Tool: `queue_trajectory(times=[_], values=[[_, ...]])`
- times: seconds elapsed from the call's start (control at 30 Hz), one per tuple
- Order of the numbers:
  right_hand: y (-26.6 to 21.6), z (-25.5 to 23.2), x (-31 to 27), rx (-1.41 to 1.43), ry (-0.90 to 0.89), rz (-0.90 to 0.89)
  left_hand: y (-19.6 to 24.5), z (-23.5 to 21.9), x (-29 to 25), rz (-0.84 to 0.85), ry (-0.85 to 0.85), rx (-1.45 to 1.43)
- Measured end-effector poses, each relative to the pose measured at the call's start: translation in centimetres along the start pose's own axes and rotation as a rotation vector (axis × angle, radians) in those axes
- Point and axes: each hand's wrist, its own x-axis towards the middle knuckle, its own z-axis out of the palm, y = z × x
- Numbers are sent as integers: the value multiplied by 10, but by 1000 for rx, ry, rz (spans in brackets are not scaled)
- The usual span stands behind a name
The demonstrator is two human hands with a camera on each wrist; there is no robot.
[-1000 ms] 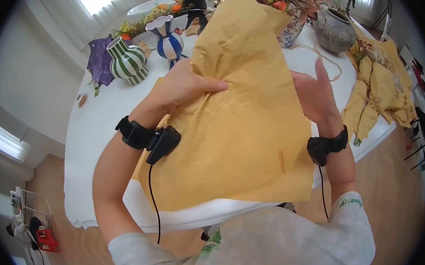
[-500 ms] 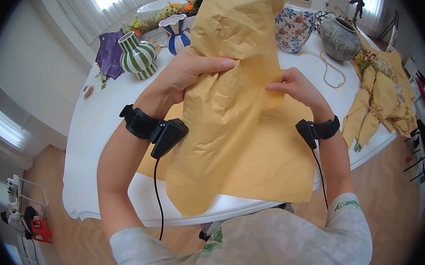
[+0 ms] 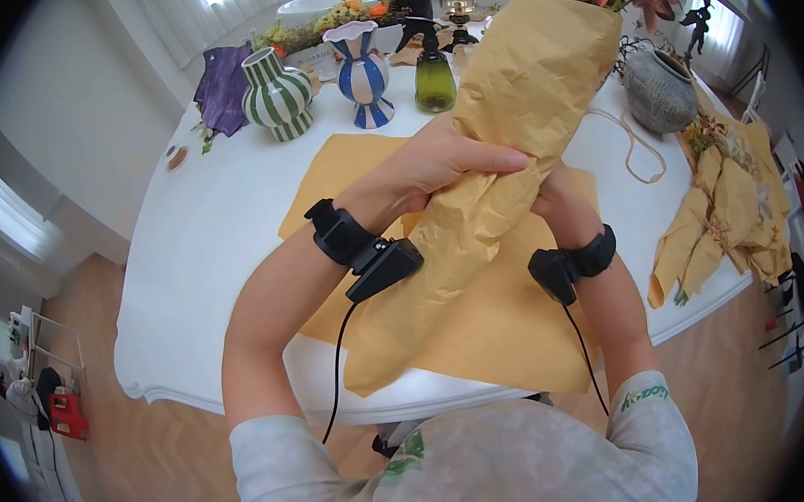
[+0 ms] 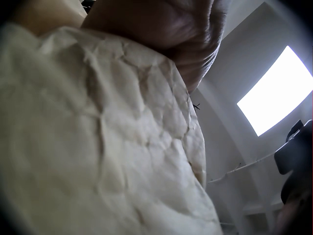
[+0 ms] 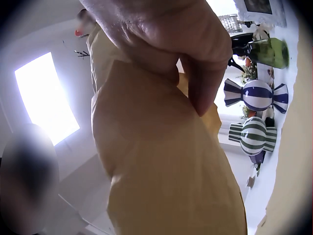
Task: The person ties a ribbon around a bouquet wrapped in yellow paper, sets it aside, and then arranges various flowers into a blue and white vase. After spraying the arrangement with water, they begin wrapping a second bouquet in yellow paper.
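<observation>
We seem to be in a florist's workroom or a flower shop, though we cannot tell which. Toward the far edge of the white worktop (image 3: 180, 276) we see a green-striped vase (image 3: 276, 95), a blue-striped vase (image 3: 364, 78) and a long flower arrangement (image 3: 335, 24); toward its far right corner sits a grey pot (image 3: 659, 93). By the right edge lie flower bundles (image 3: 726, 196) in yellow-brown paper, like the wrapping paper (image 3: 529, 335) toward the near edge. Pale curtains (image 3: 160, 25) and a wooden floor (image 3: 116, 364) look homelike.

On the white bench (image 3: 207, 255), a green-striped vase (image 3: 277, 95) stands near a blue-striped vase (image 3: 363, 78). There is also a grey pot (image 3: 659, 93).
</observation>
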Motion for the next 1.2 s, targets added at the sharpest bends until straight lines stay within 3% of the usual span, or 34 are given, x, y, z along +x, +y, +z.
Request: queue_trajectory(times=[0.07,0.13,0.27,0.33,0.37,0.5,0.67,0.73,0.8,0.83,0.9,1.03,1.1,1.2], values=[[-9,12,-9,64,42,8,0,0,0,30,-4,50],[-20,24,-20,360,-19,-260,-4,-1,4,89,-29,55],[-16,7,-31,324,-52,-293,-13,0,12,175,-42,167],[-16,1,-30,36,127,-379,-16,2,15,120,-72,199],[-16,-3,-31,39,122,-371,-18,3,17,64,-105,233],[-18,-13,-31,183,62,-307,-23,9,21,100,-97,265],[-27,-13,-30,201,126,-317,-20,19,23,-7,120,814],[-29,-18,-29,175,89,-307,-16,24,14,37,107,842],[-34,-20,-29,176,76,-310,-16,30,8,129,422,1000],[-37,-25,-30,178,116,-318,-20,24,11,131,418,1002],[-41,-25,-31,182,156,-333,-38,-4,21,581,787,1043],[-48,-22,-40,170,147,-359,-47,-40,28,429,720,991],[-52,-21,-41,168,142,-357,-20,-36,12,47,51,424],[-54,-16,-41,27,214,-379,-20,-32,10,93,139,373]])
